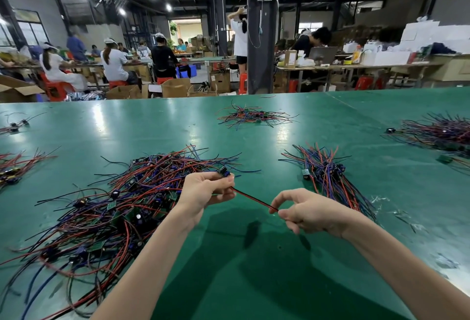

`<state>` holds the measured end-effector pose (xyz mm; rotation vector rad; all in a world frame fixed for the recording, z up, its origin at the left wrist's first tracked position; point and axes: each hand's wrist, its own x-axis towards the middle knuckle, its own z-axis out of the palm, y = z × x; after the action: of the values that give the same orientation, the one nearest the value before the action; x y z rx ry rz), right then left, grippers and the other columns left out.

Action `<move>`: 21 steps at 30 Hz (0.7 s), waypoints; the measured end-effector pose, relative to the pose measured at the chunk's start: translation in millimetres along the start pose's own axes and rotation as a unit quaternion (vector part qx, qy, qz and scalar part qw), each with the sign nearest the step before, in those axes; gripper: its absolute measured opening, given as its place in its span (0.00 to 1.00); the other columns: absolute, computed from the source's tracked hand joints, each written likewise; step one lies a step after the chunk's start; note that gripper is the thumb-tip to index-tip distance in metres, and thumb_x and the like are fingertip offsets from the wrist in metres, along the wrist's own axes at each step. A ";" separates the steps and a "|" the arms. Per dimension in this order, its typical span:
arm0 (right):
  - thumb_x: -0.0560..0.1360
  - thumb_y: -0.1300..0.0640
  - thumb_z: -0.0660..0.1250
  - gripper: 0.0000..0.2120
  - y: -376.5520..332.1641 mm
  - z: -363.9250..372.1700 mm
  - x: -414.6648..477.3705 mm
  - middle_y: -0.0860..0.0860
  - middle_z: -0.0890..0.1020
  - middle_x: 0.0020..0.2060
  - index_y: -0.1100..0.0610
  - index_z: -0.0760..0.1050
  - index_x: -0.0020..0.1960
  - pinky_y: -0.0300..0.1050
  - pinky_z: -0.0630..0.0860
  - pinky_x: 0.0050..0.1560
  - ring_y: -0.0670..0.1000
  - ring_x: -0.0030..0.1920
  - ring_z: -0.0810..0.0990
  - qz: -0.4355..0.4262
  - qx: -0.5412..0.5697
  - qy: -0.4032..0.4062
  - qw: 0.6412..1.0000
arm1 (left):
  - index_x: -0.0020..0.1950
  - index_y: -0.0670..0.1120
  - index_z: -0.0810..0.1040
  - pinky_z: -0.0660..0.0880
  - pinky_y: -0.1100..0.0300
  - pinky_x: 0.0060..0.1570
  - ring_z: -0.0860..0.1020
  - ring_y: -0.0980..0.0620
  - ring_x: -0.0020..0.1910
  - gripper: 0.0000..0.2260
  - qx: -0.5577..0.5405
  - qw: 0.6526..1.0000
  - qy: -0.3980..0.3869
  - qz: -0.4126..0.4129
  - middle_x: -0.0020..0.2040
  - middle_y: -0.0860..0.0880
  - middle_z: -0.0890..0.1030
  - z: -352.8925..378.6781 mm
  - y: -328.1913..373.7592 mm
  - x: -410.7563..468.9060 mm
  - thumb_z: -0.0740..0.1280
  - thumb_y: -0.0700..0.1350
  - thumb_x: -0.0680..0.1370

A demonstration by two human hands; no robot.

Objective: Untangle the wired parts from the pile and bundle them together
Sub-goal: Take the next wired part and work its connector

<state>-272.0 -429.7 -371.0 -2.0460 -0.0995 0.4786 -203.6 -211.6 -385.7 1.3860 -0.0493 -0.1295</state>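
The tangled pile of wired parts [106,207] sprawls across the near left of the green desk [152,126], a loose mat of red, black and blue leads with small green boards and dark round components caught in it. It reaches from the near left edge up to just behind the person's left hand.

On the right, well apart from the pile, a smaller bundle [328,177] lies with its leads running much the same way, fanned out at its far end. Farther off there is a heap at the far right edge [442,133], a thinner scatter at the far middle [254,116], and another clump at the left edge [12,167].

Both hands are raised over the bare desk between pile and bundle, apart from each other. The left hand [203,192] has its fingers curled round one wired part. The right hand [305,212] pinches the other end between thumb and forefinger.

That part's red-and-black wire pair [251,199] runs straight and taut from hand to hand, sloping down toward the right. Its small dark component [223,171] pokes out above the left fingertips, close against the pile's near-right fringe.
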 end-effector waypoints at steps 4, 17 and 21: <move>0.80 0.63 0.59 0.10 2.1 0.2 -2.4 0.49 0.74 0.23 0.56 0.73 0.59 0.35 0.56 0.21 0.44 0.20 0.59 -0.045 -0.027 -0.112 0.992 | 0.38 0.33 0.81 0.79 0.62 0.32 0.76 0.54 0.26 0.04 -0.016 1.000 0.000 0.012 0.33 0.42 0.76 2.1 -4.3 -0.2 0.73 0.34 0.70; 0.76 0.49 0.66 0.11 3.2 3.5 7.3 0.58 0.85 0.45 0.58 0.76 0.47 0.33 0.55 0.17 0.43 0.17 0.62 -0.060 0.078 -0.056 0.994 | 0.41 0.43 0.82 0.79 0.62 0.36 0.78 0.56 0.30 0.03 0.006 0.991 -0.117 -0.058 0.35 0.48 0.81 38.6 -29.1 -22.5 0.71 0.36 0.73; 0.74 0.58 0.70 0.06 5.2 16.1 11.3 0.56 0.85 0.37 0.58 0.77 0.39 0.33 0.57 0.17 0.42 0.17 0.63 -0.056 0.127 0.007 0.990 | 0.46 0.41 0.82 0.73 0.68 0.33 0.76 0.57 0.31 0.04 -0.005 0.993 -0.107 -0.046 0.33 0.50 0.80 40.1 -32.3 -21.8 0.70 0.38 0.73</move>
<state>-268.3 -416.0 -385.7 -1.7846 -0.1369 0.3858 -231.6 -253.9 -409.1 1.3598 -0.1618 -0.3549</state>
